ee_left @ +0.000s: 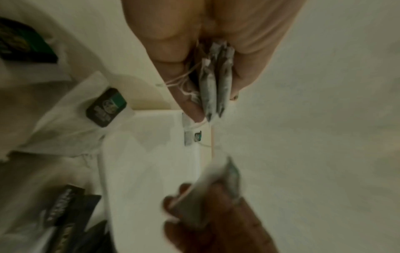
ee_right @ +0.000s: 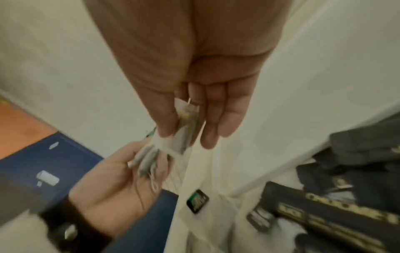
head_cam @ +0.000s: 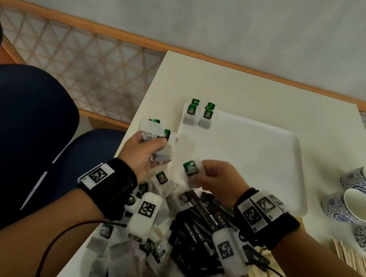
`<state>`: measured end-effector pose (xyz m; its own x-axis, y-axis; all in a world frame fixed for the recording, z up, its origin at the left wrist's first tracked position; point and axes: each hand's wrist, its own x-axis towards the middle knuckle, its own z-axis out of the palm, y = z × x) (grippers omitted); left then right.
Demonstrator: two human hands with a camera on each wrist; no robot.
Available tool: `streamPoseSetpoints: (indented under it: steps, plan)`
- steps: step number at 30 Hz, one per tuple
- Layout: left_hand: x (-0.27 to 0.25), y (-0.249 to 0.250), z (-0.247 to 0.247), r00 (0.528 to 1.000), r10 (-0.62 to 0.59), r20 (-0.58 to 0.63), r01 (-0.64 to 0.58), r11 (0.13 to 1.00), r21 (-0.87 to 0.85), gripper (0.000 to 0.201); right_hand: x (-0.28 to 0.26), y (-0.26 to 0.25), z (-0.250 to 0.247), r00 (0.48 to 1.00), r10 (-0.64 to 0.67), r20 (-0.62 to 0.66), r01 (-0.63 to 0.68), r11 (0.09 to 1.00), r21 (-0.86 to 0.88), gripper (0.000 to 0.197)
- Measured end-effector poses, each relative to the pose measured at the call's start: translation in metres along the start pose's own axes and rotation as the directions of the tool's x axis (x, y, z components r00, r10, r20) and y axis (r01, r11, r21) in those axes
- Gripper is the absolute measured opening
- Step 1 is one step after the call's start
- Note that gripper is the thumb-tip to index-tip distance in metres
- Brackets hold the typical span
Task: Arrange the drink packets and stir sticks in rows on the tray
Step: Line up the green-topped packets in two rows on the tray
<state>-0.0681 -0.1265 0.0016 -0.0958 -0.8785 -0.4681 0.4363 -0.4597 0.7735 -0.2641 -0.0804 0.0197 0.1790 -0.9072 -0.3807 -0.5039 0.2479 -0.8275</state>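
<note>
Nearest the viewer, a loose heap of tea bags (head_cam: 120, 251) with green tags and black drink sachets (head_cam: 199, 228) covers the near end of the white surface (head_cam: 250, 93), with pale wooden stir sticks (head_cam: 354, 258) lying at the near right edge. Just beyond the heap, the left hand (head_cam: 141, 154) is curled around a small bundle of tea bags (head_cam: 162, 146), thumb and fingers clamping them edge-on, strings trailing loose, as the left wrist view shows; this hand hovers at the left edge of the surface, just beside the tray's near left corner. The right hand (head_cam: 216, 175) pinches a single tea bag (head_cam: 191, 169) with a green tag between thumb and fingers, held above the near left part of the white tray (head_cam: 286, 176) and near the left hand's bundle. At the tray's far left corner, two small stacks of green-tagged tea bags (head_cam: 199, 115) lie side by side. To the right of the tray, well apart from both hands, blue-and-white patterned cups (head_cam: 356, 197) lie on their sides.
</note>
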Motion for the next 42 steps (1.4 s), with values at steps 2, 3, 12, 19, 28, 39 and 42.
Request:
streamPoseSetpoints:
  steps: [2, 3, 12, 19, 28, 39, 42]
  plan:
    - [0.004, -0.005, 0.001, 0.999, -0.034, 0.010, 0.034, 0.998, 0.054, 0.033, 0.009, -0.002, -0.005, 0.992, -0.006, -0.127, 0.019, 0.995, 0.101, 0.019]
    - [0.004, -0.008, 0.003, 0.998, -0.053, 0.025, 0.050, 0.995, 0.086, 0.035, 0.013, -0.005, -0.007, 0.986, -0.009, -0.167, 0.031, 0.991, 0.131, 0.022]
    - [0.011, -0.017, 0.020, 0.955, -0.127, 0.269, 0.092, 0.986, 0.137, 0.038, 0.040, -0.017, -0.010, 0.980, -0.004, -0.199, 0.070, 0.942, 0.327, 0.011]
    - [0.029, -0.020, 0.025, 0.961, -0.102, 0.259, 0.048, 0.977, 0.207, 0.037, 0.051, -0.012, -0.022, 0.996, -0.015, -0.084, 0.044, 0.934, 0.353, 0.025]
    - [0.046, -0.010, 0.014, 0.975, -0.095, 0.200, 0.052, 0.976, 0.210, 0.008, 0.086, -0.013, -0.052, 0.987, -0.049, -0.155, 0.042, 0.998, -0.049, 0.009]
    - [0.076, 0.011, -0.011, 0.995, -0.092, -0.034, 0.096, 0.982, 0.165, 0.017, 0.152, -0.018, -0.052, 0.996, -0.042, -0.076, 0.016, 0.950, -0.312, 0.017]
    - [0.080, 0.012, -0.007, 0.994, -0.102, -0.028, 0.105, 0.978, 0.180, 0.012, 0.170, -0.021, -0.050, 0.994, -0.033, -0.108, -0.006, 0.940, -0.342, 0.021]
